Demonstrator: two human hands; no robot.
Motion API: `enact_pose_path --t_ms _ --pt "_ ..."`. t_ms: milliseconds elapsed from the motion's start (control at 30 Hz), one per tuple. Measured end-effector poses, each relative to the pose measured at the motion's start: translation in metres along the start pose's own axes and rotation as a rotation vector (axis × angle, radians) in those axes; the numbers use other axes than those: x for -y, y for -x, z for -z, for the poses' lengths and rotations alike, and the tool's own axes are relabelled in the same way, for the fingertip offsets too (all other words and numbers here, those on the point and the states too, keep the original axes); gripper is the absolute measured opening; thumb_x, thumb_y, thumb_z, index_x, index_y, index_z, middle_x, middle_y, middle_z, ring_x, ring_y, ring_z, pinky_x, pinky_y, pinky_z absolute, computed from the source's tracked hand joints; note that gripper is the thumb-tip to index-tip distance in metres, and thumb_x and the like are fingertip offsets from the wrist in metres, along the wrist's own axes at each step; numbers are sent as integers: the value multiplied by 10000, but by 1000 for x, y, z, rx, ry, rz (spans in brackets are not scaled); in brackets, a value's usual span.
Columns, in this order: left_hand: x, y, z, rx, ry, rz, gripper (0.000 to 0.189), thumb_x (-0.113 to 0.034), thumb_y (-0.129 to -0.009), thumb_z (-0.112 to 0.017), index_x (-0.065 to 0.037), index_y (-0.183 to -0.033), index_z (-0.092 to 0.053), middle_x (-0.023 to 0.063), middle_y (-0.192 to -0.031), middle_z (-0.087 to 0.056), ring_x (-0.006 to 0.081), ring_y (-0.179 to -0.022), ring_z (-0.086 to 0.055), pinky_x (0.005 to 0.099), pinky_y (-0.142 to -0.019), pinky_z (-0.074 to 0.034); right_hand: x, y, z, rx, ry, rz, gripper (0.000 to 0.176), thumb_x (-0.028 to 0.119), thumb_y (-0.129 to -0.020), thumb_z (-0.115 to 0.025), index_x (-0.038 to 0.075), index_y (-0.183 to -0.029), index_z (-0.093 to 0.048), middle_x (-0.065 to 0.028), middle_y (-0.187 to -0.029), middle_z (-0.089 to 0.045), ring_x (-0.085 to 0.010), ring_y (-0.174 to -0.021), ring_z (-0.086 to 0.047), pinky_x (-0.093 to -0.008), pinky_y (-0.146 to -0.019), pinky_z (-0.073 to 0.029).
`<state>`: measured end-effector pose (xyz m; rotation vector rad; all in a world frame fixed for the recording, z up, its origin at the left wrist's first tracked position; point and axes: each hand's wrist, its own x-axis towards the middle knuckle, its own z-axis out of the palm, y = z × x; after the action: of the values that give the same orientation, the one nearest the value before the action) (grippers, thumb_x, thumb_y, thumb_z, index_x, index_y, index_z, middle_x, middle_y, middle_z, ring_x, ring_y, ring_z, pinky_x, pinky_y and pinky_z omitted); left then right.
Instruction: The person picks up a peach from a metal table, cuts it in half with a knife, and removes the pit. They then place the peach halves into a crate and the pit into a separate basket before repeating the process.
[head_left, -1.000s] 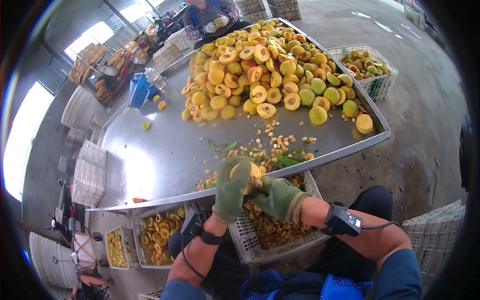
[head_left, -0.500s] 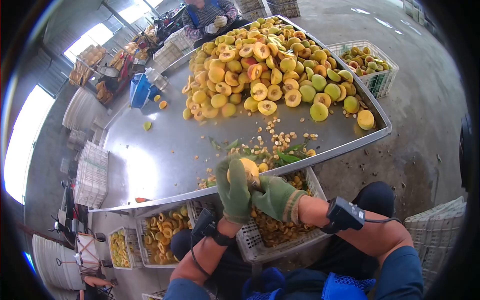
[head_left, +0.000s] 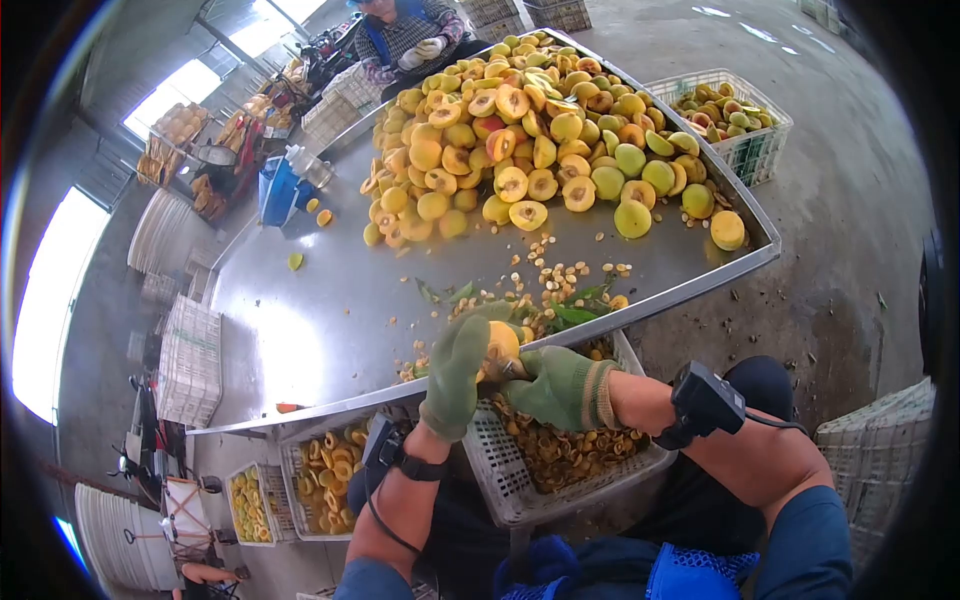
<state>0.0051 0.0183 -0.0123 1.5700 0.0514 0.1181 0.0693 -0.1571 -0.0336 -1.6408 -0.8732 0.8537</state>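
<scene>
Close together at the bench (head_left: 300, 320) edge, the gloved left hand (head_left: 457, 370) wraps a yellow peach (head_left: 501, 343); the right hand (head_left: 560, 388), fist-curled, presses against it, above a white crate (head_left: 495, 475).

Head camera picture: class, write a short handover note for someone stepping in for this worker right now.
Left hand: gloved, grip closed round a yellow peach at the near edge of the table.
Right hand: gloved, closed against that peach; whatever it holds is hidden.
Things: big pile of peaches on the table, loose pits in front of it, a crate under the hands.
Done: many peaches in the pile are halved; cut fruit fills the low crate at left.
Left: the peach in hand, plus whole peaches in the pile.
</scene>
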Motion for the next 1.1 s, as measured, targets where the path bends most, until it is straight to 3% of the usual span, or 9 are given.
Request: enact_pose_path --t_ms 267,400,500,600,700,767,867,900,1100 --pt "-10 4 -27 -198 -97 -184 364 -257 -1059 -479 27 -1227 -632 138 -1086 -721 189 -962 -691 333 -873 -557 38 15 23 292 -500 -382 230 265 -955 -638 42 -1011 -656 -8 -690 -569 -133 -470 -505 -292 -393 -418" --pt "-10 4 -26 -219 -167 -196 344 -241 -1059 -479 20 -1219 -636 137 -1102 -715 197 -967 -691 332 -875 -555 36 13 21 295 -486 -382 215 274 -961 -624 66 -925 -662 -33 -653 -566 -153 -501 -519 -329 -443 -438" --pt "2 0 -19 -198 -129 -100 335 -236 -1052 -491 17 -1200 -652 139 -1113 -709 199 -973 -691 328 -882 -551 -1 1 -3 58 -239 -32 211 273 -946 -640 66 -921 -676 -41 -673 -597 -160 -530 -549 -348 -462 -456" --pt "-3 -4 -18 -109 -142 34 344 -238 -1044 -501 20 -1198 -668 142 -1134 -700 205 -1012 -680 333 -907 -538 -32 -9 1 199 -90 -16 217 272 -970 -632 84 -1068 -680 7 -731 -624 -113 -585 -596 -273 -494 -473" --pt "-10 -10 -3 45 -256 75 371 -246 -1037 -512 27 -1244 -654 146 -1183 -682 222 -1090 -654 348 -959 -517 27 6 31 328 -260 -436 208 269 -974 -631 80 -1047 -679 0 -736 -628 -121 -578 -605 -276 -482 -470" --pt "-21 -14 1 111 -184 154 421 -255 -1033 -516 31 -1329 -607 147 -1230 -664 234 -1145 -631 361 -1000 -500 41 8 34 253 -236 -372 219 284 -954 -639 67 -929 -666 -21 -692 -608 -145 -539 -575 -313 -457 -456" --pt "1 -7 -12 -104 6 -228 494 -261 -1032 -531 35 -1427 -510 148 -1279 -639 240 -1186 -609 366 -1037 -484 46 8 44 230 -392 -385 237 288 -955 -627 70 -864 -651 -17 -649 -560 -138 -473 -511 -307 -413 -413" --pt "8 -6 -19 -182 -163 -250 543 -265 -1037 -539 33 -1480 -437 146 -1289 -634 230 -1177 -615 369 -1043 -485 46 9 46 240 -481 -411 236 287 -961 -620 74 -862 -646 -9 -638 -542 -129 -450 -487 -295 -397 -394" --pt "9 -3 -6 -14 -49 -137 462 -268 -1032 -570 23 -1390 -543 137 -1257 -663 207 -1116 -645 367 -985 -514 48 12 46 505 -595 -439 244 306 -992 -580 94 -876 -606 36 -597 -475 -68 -417 -401 -244 -372 -305"
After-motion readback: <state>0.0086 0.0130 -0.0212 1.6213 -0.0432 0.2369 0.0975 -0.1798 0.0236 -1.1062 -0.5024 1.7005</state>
